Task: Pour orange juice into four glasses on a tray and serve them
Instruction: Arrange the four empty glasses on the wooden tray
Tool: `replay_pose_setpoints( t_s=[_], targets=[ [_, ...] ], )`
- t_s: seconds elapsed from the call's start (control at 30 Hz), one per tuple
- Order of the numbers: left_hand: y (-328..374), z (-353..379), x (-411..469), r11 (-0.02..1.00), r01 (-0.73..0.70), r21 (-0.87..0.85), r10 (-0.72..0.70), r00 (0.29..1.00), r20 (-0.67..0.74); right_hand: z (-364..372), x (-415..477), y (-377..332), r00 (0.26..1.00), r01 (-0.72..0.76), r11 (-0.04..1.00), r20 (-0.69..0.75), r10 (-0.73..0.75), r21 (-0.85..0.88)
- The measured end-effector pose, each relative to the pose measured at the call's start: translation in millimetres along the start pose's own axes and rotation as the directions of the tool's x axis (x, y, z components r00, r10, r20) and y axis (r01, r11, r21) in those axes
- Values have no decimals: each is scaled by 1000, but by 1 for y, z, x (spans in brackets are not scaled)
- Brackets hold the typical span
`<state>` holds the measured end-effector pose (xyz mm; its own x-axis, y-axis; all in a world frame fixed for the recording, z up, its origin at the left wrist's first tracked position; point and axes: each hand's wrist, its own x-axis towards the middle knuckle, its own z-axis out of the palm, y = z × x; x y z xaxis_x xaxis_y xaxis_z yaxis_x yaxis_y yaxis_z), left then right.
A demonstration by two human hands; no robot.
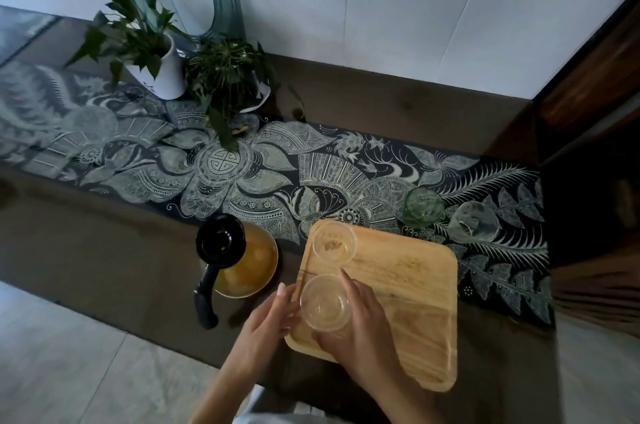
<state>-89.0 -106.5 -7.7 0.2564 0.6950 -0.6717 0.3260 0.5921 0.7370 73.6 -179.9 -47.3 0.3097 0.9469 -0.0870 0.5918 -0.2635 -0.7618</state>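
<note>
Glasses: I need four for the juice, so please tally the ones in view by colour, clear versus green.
Clear glass: 3
Green glass: 1
Total: 4

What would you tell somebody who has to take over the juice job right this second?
Hands: the right hand and left hand both grip the near glass at the near-left part of the tray; I cannot tell if it rests there.
Things: the far glass stands at the tray's far-left corner. The green glass and the clear glass wait on the patterned cloth beyond the tray. The jug of juice stands left of the tray.
Done: two glasses at the tray, no juice poured.
Left: add two glasses, pour four, serve.
</note>
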Motion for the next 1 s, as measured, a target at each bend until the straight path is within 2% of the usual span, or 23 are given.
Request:
replay_pose_setpoints(
  t_s=[0.13, 0.33, 0.83, 0.93, 1.0],
  targets=[
    [-15, 0, 4, 998, 55, 32, -55, 998, -19, 12, -1, 7, 995, -63, 997, 77, 67, -48],
    [-15, 5, 0, 996, 90, 26, -90, 996, -14, 18, -1, 13, 989, -70, 994, 126, 80, -81],
    [-10, 9, -2, 995, 30, 94, -32, 999, 14, 22, 0, 13, 972, -165, 986, 175, 158, 22],
    [-14, 9, -2, 996, -1, 87, 3, 1000, -18, 17, -1, 10, 962, -198, 977, 205, 178, 81],
    [-16, 9, -2, 994, -50, 99, 59, 994, -89, 10, -1, 7, 958, -218, 969, 216, 190, 118]
  ],
)
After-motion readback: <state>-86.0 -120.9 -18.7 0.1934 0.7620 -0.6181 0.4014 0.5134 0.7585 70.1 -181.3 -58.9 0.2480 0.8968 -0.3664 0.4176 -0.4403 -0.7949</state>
